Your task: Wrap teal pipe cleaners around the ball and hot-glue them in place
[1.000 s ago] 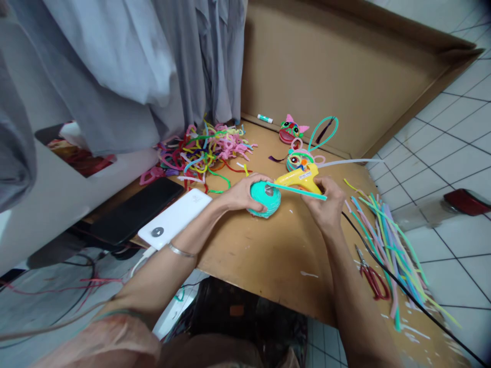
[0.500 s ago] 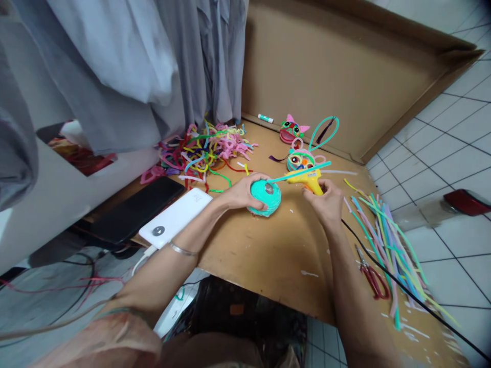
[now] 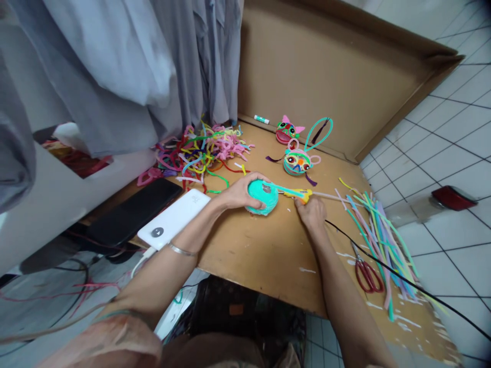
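Observation:
My left hand (image 3: 242,192) is wrapped round a turquoise ball (image 3: 262,199) covered in coiled pipe cleaner, with a small greyish bare patch on top. From that patch a loose turquoise pipe cleaner end (image 3: 287,190) sticks out to the right, over the glue gun. My right hand (image 3: 312,210) grips a yellow hot glue gun (image 3: 303,195), its nozzle pointing left at the ball's side; whether it touches is too small to tell. A glue stick (image 3: 333,196) juts from the gun's rear. Behind stand two decorated animal heads, one with pink round ears (image 3: 297,162), one with pointed ears (image 3: 287,131).
Tangled pipe cleaners (image 3: 207,148) pile up at the back left, near a white power bank (image 3: 173,217) and a black phone (image 3: 132,210). To the right lie straight pipe cleaners (image 3: 383,240), red-handled scissors (image 3: 368,275) and the gun's black cord (image 3: 360,247). A cardboard wall (image 3: 307,71) rises behind.
My right hand has lowered and tilted the glue gun, bringing its nozzle toward the ball. The loose pipe cleaner end now slopes down to the right. My left hand keeps its hold.

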`<state>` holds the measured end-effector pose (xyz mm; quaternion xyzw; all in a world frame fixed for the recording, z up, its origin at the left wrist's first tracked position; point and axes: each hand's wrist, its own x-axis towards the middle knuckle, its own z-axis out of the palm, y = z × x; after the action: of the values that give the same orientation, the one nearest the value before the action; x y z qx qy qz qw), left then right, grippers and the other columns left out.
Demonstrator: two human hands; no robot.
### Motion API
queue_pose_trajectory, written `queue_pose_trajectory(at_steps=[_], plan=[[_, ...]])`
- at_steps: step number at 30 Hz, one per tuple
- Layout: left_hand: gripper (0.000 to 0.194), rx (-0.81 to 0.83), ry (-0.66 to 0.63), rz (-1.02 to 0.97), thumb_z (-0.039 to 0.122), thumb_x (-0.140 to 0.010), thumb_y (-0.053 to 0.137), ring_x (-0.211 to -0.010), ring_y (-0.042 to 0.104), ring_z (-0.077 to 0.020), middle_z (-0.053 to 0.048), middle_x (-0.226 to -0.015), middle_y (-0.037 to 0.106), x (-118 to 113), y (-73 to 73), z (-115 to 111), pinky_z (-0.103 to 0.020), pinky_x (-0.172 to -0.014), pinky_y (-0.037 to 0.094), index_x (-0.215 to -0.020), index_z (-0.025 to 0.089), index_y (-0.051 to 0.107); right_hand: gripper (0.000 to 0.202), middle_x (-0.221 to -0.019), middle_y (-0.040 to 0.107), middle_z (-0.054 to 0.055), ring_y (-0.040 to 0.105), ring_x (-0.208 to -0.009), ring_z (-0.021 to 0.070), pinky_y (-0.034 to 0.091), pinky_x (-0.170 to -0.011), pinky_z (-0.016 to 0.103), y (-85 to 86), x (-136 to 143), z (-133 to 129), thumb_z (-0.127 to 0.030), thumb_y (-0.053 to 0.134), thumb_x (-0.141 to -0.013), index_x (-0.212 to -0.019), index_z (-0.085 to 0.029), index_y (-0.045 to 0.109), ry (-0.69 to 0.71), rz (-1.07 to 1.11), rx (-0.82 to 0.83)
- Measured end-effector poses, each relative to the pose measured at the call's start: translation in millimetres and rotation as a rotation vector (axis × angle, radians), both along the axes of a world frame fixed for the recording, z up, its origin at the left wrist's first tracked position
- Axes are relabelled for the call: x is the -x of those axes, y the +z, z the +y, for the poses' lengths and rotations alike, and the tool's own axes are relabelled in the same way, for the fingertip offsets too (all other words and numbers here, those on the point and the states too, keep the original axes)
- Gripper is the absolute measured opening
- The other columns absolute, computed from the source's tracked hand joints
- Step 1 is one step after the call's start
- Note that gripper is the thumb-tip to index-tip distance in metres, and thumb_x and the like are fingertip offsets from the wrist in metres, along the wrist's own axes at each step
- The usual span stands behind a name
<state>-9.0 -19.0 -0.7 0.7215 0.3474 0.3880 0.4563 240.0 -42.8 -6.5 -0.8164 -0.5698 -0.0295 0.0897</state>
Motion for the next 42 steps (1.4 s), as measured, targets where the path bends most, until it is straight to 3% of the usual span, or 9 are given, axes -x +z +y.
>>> queue_pose_trajectory(at_steps=[3, 6, 11, 15, 17, 20, 27, 33, 42], plan=[[0.071, -0.043, -0.009, -0.011, 0.035, -0.051, 0.085, -0.115, 0.060, -0.0276, -0.009, -0.123, 0.064, 0.2, -2.7, 1.8, -0.041, -0.100, 0.047, -0.116, 0.018, 0.061, 0.058, -0.121, 0.064, 0.033, 0.060, -0.115, 0.0413, 0.044, -0.093, 0.048, 1.9, 4.3, -3.7, -0.047, 0.049, -0.096, -0.118, 0.005, 0.062, 0.026, -0.127, -0.021], [0.069, -0.057, -0.017, -0.030, 0.035, -0.052, 0.086, -0.114, 0.061, -0.0269, -0.009, -0.123, 0.064, 0.2, -4.7, 3.2, -0.040, -0.099, 0.047, -0.115, 0.018, 0.063, 0.055, -0.119, 0.064, 0.032, 0.058, -0.115, 0.0428, 0.042, -0.095, 0.055, 7.6, 8.0, -7.0, -0.045, 0.053, -0.093, -0.119, 0.003, 0.062, 0.108, -0.125, -0.140], [0.066, -0.073, -0.009, -0.060, 0.032, -0.052, 0.085, -0.114, 0.061, -0.0265, -0.009, -0.122, 0.064, -1.2, -6.2, 3.7, -0.040, -0.100, 0.047, -0.113, 0.017, 0.064, 0.064, -0.111, 0.067, 0.016, 0.062, -0.104, 0.0295, 0.050, -0.091, 0.046, 21.3, 29.0, -17.9, -0.049, 0.067, -0.084, -0.134, -0.012, 0.055, 0.674, 0.350, -0.504], [0.060, -0.101, -0.019, -0.047, 0.031, -0.056, 0.082, -0.109, 0.062, -0.0247, -0.008, -0.118, 0.064, -1.5, -5.3, 2.2, -0.039, -0.099, 0.047, -0.112, 0.017, 0.065, 0.036, -0.098, 0.068, 0.006, 0.063, -0.090, 0.0212, 0.053, -0.082, 0.038, 32.5, 58.4, -29.6, -0.042, 0.068, -0.086, -0.117, -0.024, 0.067, 0.874, 0.618, -0.609], [0.057, -0.127, -0.025, -0.019, 0.029, -0.057, 0.082, -0.111, 0.061, -0.0246, -0.008, -0.118, 0.064, -1.1, -4.1, 1.4, -0.040, -0.100, 0.046, -0.110, 0.017, 0.066, 0.018, -0.088, 0.068, 0.003, 0.063, -0.082, 0.0185, 0.053, -0.076, 0.034, 34.3, 68.7, -31.4, -0.038, 0.066, -0.088, -0.096, -0.023, 0.072, 0.840, 0.723, -0.635], [0.057, -0.156, -0.024, 0.017, 0.028, -0.055, 0.083, -0.115, 0.060, -0.0260, -0.009, -0.121, 0.063, -0.8, -2.1, 0.7, -0.042, -0.104, 0.044, -0.109, 0.017, 0.066, 0.019, -0.076, 0.066, 0.001, 0.062, -0.073, 0.0162, 0.051, -0.068, 0.031, 31.1, 74.0, -29.3, -0.037, 0.066, -0.087, -0.077, -0.022, 0.069, 0.725, 0.863, -0.647], [0.059, -0.157, -0.050, 0.035, 0.032, -0.055, 0.085, -0.120, 0.059, -0.0283, -0.008, -0.123, 0.063, -0.8, 4.1, -2.7, -0.044, -0.107, 0.042, -0.109, 0.019, 0.066, 0.034, -0.066, 0.063, -0.001, 0.057, -0.062, 0.0135, 0.046, -0.060, 0.028, 22.1, 67.2, -24.5, -0.052, 0.076, -0.070, -0.075, -0.021, 0.062, 0.498, 1.246, -0.468], [0.061, -0.142, -0.049, 0.005, 0.030, -0.055, 0.087, -0.119, 0.059, -0.0277, -0.008, -0.125, 0.062, -0.6, 3.2, -3.6, -0.043, -0.105, 0.044, -0.111, 0.020, 0.065, 0.040, -0.057, 0.057, -0.005, 0.049, -0.056, 0.0104, 0.042, -0.057, 0.026, 22.2, 62.7, -26.9, -0.054, 0.078, -0.062, -0.074, -0.021, 0.060, 0.401, 1.446, -0.412], [0.062, -0.152, -0.042, 0.025, 0.032, -0.055, 0.086, -0.120, 0.058, -0.0280, -0.009, -0.126, 0.059, -1.4, 4.1, -5.8, -0.044, -0.106, 0.044, -0.111, 0.019, 0.063, 0.038, -0.058, 0.058, -0.004, 0.050, -0.057, 0.0108, 0.042, -0.055, 0.025, 19.0, 65.7, -25.2, -0.050, 0.078, -0.057, -0.070, -0.020, 0.060, 0.343, 1.403, -0.410]])
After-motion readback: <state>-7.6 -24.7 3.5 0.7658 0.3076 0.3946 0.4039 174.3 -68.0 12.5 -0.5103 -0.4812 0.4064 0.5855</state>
